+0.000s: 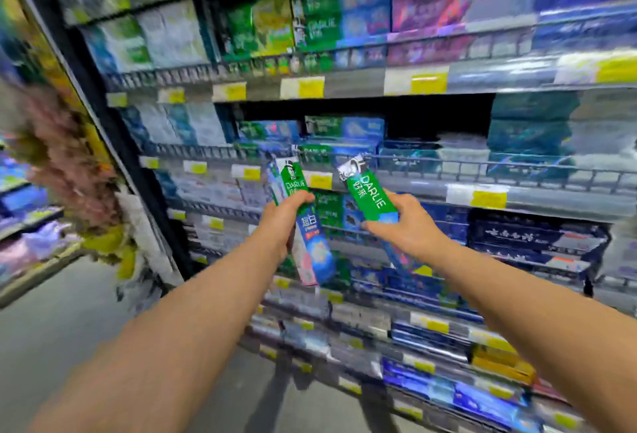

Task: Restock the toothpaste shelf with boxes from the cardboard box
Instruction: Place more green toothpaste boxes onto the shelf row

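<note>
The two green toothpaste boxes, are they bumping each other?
Apart. The head view shows shelf between the left box and the right box.

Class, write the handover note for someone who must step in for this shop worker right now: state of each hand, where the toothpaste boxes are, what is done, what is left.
Left hand: grips a green and blue Darlie box round its middle, green end up.
Right hand: grips a second Darlie box, tilted, green end towards the shelf.
Both boxes are held in front of the shelf rail, not yet on it. Similar Darlie boxes already stand behind that rail, with a dark gap to their right.
The cardboard box is out of view.
Done: two boxes picked up.
Left: probably set both on the shelf, then fetch more.
</note>
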{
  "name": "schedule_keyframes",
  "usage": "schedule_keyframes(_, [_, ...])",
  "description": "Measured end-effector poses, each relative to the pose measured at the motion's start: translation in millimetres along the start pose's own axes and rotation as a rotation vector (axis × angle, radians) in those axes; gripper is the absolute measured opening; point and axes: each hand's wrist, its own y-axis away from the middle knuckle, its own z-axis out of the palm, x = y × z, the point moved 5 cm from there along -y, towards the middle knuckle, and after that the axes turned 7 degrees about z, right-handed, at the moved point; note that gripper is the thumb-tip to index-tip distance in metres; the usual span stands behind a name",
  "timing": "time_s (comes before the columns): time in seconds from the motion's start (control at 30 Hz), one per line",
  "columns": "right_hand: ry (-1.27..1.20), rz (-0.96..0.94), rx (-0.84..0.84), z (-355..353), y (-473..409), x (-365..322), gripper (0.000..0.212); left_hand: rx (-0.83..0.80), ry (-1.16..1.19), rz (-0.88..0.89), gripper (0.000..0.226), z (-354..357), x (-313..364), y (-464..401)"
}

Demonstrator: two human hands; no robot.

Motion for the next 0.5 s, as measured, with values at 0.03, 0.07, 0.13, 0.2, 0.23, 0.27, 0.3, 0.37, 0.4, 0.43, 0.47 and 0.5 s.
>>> schedule_keyframes(0.03, [0.029, -0.010, 0.024, 6.5, -10.0, -23.9, 0.040, -0.016, 0.016, 0.040, 0.075, -14.3, 22.7, -5.4])
schedule_keyframes(0.07, [0.043, -0.019, 0.055, 11.8, -19.5, -44.0, 0.051, -0.027, 0.042, 0.074, 0.070, -26.9, 42.5, -11.5])
schedule_keyframes(0.13, [0.023, -0.065, 0.150, 18.6, -33.3, -87.5, 0.068, -0.011, 0.084, 0.138, 0.072, -52.1, 77.4, -27.0])
schedule_keyframes(0.2, [0.033, -0.081, 0.222, 22.4, -43.8, -122.9, 0.070, 0.049, 0.121, 0.208, 0.087, -71.3, 106.3, -42.1])
schedule_keyframes(0.23, [0.072, -0.100, 0.244, 24.6, -51.8, -147.5, 0.068, 0.061, 0.144, 0.245, 0.085, -83.1, 126.7, -51.3])
schedule_keyframes(0.27, [0.113, -0.100, 0.255, 25.2, -56.5, -159.0, 0.066, 0.074, 0.140, 0.270, 0.076, -86.7, 140.4, -48.9])
schedule_keyframes(0.3, [0.166, -0.124, 0.272, 24.1, -63.9, -178.5, 0.063, 0.083, 0.153, 0.302, 0.062, -93.1, 159.0, -47.4])
schedule_keyframes(0.37, [0.240, -0.145, 0.301, 21.3, -77.6, -204.4, 0.056, 0.110, 0.162, 0.345, 0.036, -101.2, 184.8, -55.2])
schedule_keyframes(0.4, [0.272, -0.159, 0.322, 17.5, -85.1, -216.8, 0.054, 0.110, 0.161, 0.360, 0.033, -103.7, 196.3, -63.3])
schedule_keyframes(0.43, [0.316, -0.184, 0.344, 14.1, -92.1, -228.3, 0.053, 0.100, 0.161, 0.375, 0.036, -105.9, 207.0, -69.4])
schedule_keyframes(0.47, [0.374, -0.211, 0.377, 9.1, -102.1, -240.2, 0.054, 0.084, 0.167, 0.403, 0.041, -107.1, 220.4, -76.3])
schedule_keyframes(0.5, [0.444, -0.238, 0.401, 4.0, -110.5, -251.5, 0.055, 0.080, 0.160, 0.421, 0.044, -109.0, 231.5, -82.2])
